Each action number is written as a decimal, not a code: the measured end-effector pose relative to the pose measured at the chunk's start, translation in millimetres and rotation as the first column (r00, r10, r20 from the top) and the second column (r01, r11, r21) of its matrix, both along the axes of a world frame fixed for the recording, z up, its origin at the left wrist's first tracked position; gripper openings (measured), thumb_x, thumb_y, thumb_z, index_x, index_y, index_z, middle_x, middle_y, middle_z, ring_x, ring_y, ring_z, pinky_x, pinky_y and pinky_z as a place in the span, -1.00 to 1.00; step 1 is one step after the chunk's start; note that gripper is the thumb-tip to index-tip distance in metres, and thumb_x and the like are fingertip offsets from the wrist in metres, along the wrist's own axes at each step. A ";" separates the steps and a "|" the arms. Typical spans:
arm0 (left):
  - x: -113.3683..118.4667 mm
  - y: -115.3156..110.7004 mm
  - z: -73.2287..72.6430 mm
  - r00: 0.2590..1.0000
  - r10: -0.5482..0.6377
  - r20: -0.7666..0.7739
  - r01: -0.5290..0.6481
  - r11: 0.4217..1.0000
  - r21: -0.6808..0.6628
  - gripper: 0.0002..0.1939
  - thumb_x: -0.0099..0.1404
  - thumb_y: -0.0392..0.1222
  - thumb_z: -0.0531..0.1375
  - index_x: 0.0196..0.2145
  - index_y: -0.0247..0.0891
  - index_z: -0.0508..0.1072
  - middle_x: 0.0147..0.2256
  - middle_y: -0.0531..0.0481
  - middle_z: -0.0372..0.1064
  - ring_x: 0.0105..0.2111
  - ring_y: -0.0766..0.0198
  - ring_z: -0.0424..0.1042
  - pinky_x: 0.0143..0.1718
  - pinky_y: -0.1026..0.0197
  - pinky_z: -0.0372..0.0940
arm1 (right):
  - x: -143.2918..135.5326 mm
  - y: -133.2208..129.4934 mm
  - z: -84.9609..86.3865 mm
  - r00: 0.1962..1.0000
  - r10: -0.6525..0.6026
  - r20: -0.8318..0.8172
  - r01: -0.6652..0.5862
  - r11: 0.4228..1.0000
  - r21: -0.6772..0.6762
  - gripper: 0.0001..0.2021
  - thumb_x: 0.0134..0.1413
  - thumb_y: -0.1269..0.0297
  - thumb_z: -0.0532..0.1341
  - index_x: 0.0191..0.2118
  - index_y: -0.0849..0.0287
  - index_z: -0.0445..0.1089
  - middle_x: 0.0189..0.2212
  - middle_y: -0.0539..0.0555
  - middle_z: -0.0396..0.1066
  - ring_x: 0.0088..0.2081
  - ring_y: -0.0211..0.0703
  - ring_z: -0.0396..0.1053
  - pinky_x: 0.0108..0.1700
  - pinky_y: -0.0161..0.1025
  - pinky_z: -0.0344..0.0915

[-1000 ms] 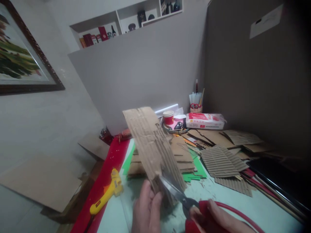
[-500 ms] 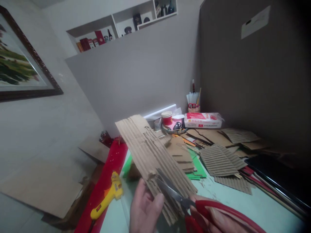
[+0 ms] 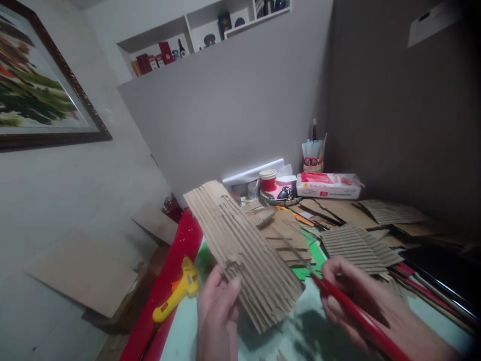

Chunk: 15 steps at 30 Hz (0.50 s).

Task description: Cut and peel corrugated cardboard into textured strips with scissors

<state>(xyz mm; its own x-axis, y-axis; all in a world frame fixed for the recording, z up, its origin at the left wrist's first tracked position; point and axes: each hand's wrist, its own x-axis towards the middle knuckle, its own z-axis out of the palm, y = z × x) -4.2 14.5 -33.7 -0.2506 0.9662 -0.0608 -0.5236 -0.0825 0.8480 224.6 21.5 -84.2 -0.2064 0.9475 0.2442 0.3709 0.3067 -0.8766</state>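
A long piece of corrugated cardboard [image 3: 248, 255] is tilted above the table, its ridges facing up, with a torn spot near its left edge. My left hand [image 3: 220, 311] pinches that left edge, thumb on top. To the right, my right hand [image 3: 356, 296] is closed around red-handled scissors [image 3: 349, 306], whose blades point up and left, apart from the held cardboard. A yellow glue gun [image 3: 176, 293] lies left of my left hand on a red strip [image 3: 184, 240] along the table's edge.
Ridged cardboard pieces [image 3: 353, 245] and green sheets [image 3: 317, 253] lie at the right. Behind them are a red paper cup [image 3: 268, 181], a tissue pack [image 3: 328, 186] and a pen holder [image 3: 313, 164]. A black flat object [image 3: 443, 276] rests on a stack at far right.
The scissors have come away from the cardboard as my right hand moved right and up. My left hand still holds the cardboard. The view has shifted slightly.
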 end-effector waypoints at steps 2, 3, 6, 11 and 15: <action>-1.0 0.0 -0.9 0.999 -0.012 -0.046 0.011 1.000 -0.019 -0.68 0.17 -0.14 0.44 -0.11 -0.26 0.68 -0.20 -0.18 0.68 -0.17 0.01 0.63 -0.12 0.10 0.47 | 9.4 13.3 14.1 0.983 -0.093 0.161 0.084 0.994 0.064 -0.80 0.40 -0.03 0.11 -0.15 -0.05 0.26 -0.52 0.06 0.46 -0.56 -0.03 0.41 -0.54 -0.15 0.22; -0.9 -0.6 -1.6 0.998 -0.030 -0.059 0.028 0.999 -0.029 -0.69 0.17 -0.14 0.42 -0.12 -0.28 0.67 -0.21 -0.18 0.67 -0.18 0.00 0.63 -0.14 0.10 0.47 | 13.0 17.6 17.8 0.947 -0.140 0.290 0.103 0.985 0.140 -0.79 0.36 -0.01 0.15 -0.11 -0.02 0.27 -0.52 0.07 0.48 -0.57 0.00 0.42 -0.54 -0.14 0.22; 1.2 -3.7 -4.3 0.991 -0.129 -0.022 0.128 0.991 -0.032 -0.75 0.15 -0.19 0.38 -0.19 -0.29 0.67 -0.33 -0.13 0.64 -0.24 0.00 0.62 -0.17 0.10 0.43 | 17.9 22.8 17.2 0.799 -0.210 0.563 -0.021 0.927 0.375 -0.82 0.24 0.14 0.23 -0.12 0.07 0.35 -0.44 0.13 0.51 -0.51 0.08 0.48 -0.52 -0.13 0.29; 3.7 -8.9 -8.4 0.964 -0.254 -0.082 0.250 0.967 -0.052 -0.86 0.19 -0.17 0.37 -0.29 -0.25 0.64 -0.48 -0.01 0.50 -0.33 0.09 0.53 -0.31 0.21 0.30 | 14.8 18.4 21.8 0.743 -0.251 0.621 -0.128 0.857 0.500 -0.94 0.27 0.27 0.21 -0.23 0.11 0.38 -0.34 0.16 0.46 -0.36 0.12 0.45 -0.37 0.00 0.41; 6.6 -13.8 -4.6 0.912 -0.241 -0.333 0.256 0.967 0.001 -0.81 0.25 -0.05 0.37 -0.34 -0.24 0.62 -0.35 -0.03 0.44 -0.26 0.13 0.44 -0.23 0.24 0.29 | 1.0 5.3 47.3 0.917 -0.166 0.361 -0.055 0.847 0.529 -0.85 0.42 0.29 0.15 0.03 0.11 0.31 -0.17 0.17 0.45 -0.21 -0.01 0.45 -0.26 -0.13 0.44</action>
<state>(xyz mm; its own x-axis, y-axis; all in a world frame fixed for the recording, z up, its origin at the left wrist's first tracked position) 2.4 0.7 -38.2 -0.0009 0.9996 0.0267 -0.2260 -0.0262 0.9738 225.6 26.8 -36.9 -0.3376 0.7134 0.6141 0.6688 0.6409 -0.3768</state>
